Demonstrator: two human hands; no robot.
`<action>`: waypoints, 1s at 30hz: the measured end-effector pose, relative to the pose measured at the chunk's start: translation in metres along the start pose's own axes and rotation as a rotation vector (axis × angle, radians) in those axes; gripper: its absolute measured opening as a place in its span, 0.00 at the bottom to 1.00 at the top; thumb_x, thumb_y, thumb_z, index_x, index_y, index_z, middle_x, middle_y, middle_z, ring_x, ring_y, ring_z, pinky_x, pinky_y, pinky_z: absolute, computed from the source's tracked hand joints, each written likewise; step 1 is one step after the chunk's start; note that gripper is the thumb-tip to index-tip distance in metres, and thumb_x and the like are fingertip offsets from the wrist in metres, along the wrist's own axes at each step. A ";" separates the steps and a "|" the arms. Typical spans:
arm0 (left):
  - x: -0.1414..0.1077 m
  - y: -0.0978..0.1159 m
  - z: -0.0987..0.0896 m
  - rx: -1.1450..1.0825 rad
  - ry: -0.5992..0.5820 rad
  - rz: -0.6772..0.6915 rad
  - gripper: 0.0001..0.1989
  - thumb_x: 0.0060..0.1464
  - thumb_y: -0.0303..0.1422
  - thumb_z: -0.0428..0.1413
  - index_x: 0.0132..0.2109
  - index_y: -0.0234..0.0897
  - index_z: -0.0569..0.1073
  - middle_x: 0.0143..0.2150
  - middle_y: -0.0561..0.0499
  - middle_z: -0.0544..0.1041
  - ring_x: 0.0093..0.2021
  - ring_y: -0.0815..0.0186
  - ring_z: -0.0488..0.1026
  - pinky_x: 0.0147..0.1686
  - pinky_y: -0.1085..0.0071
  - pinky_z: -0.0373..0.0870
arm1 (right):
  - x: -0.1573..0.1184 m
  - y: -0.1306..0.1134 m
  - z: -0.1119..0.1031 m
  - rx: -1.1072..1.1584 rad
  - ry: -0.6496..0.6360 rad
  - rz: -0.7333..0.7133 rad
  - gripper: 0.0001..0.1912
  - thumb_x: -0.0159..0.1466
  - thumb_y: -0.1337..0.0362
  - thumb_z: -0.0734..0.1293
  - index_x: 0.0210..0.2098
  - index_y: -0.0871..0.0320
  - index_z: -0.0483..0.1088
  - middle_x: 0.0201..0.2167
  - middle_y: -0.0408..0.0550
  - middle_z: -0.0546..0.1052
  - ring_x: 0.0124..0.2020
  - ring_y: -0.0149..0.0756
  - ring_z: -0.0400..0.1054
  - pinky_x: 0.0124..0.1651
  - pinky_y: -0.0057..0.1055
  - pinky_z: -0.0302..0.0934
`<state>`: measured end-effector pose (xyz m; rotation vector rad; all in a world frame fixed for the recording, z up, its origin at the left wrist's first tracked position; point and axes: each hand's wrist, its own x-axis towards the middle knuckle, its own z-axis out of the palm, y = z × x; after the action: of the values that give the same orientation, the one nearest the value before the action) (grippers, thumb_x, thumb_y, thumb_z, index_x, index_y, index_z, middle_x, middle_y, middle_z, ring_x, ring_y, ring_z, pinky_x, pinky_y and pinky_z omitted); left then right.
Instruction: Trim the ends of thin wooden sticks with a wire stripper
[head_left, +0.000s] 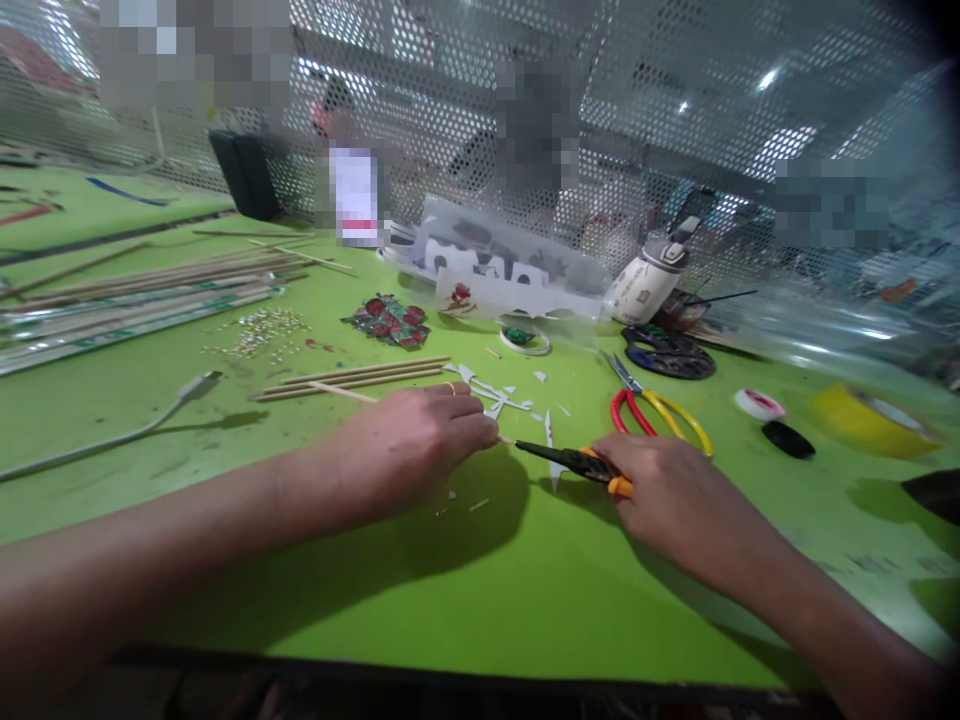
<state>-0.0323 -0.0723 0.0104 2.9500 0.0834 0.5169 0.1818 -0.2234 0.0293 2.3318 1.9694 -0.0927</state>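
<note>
My left hand (420, 430) is closed around a thin wooden stick (341, 391), which sticks out past the knuckles on the left and a little beyond the fingertips on the right. My right hand (667, 490) grips the orange handles of black-jawed pliers (559, 456). The tips of the pliers meet the short end of the stick beside my left fingers. Several loose wooden sticks (367, 375) lie just behind my left hand. White paper scraps (510, 395) are scattered beyond the pliers. Scissors (630, 380) with red and yellow handles rest, blades parted, behind my right hand.
A white cable (112, 445) runs in from the left, near bundled sticks (150, 295). Small beads (266, 335) and red-green cutouts (394, 320) lie farther back. Yellow tape (874, 420), a dark palette (667, 352) and a white bottle (649, 280) stand at right, before a perforated screen (450, 100).
</note>
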 end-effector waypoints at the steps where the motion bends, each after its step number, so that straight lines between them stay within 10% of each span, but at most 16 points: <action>1: 0.000 -0.001 0.000 -0.019 -0.015 -0.015 0.13 0.65 0.25 0.45 0.42 0.32 0.75 0.35 0.45 0.74 0.35 0.64 0.70 0.36 0.69 0.65 | 0.000 0.000 0.000 -0.005 0.009 -0.002 0.14 0.56 0.80 0.60 0.31 0.59 0.72 0.29 0.48 0.76 0.31 0.37 0.69 0.31 0.30 0.52; 30: -0.002 0.008 -0.009 0.081 -0.065 0.054 0.15 0.59 0.18 0.43 0.41 0.33 0.73 0.32 0.46 0.74 0.33 0.63 0.69 0.33 0.69 0.63 | -0.005 0.001 0.002 0.083 -0.059 0.011 0.14 0.55 0.81 0.59 0.29 0.59 0.71 0.27 0.47 0.76 0.31 0.37 0.69 0.31 0.30 0.49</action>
<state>-0.0374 -0.0793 0.0190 3.0528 0.0184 0.4342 0.1815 -0.2289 0.0274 2.3609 1.9608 -0.2444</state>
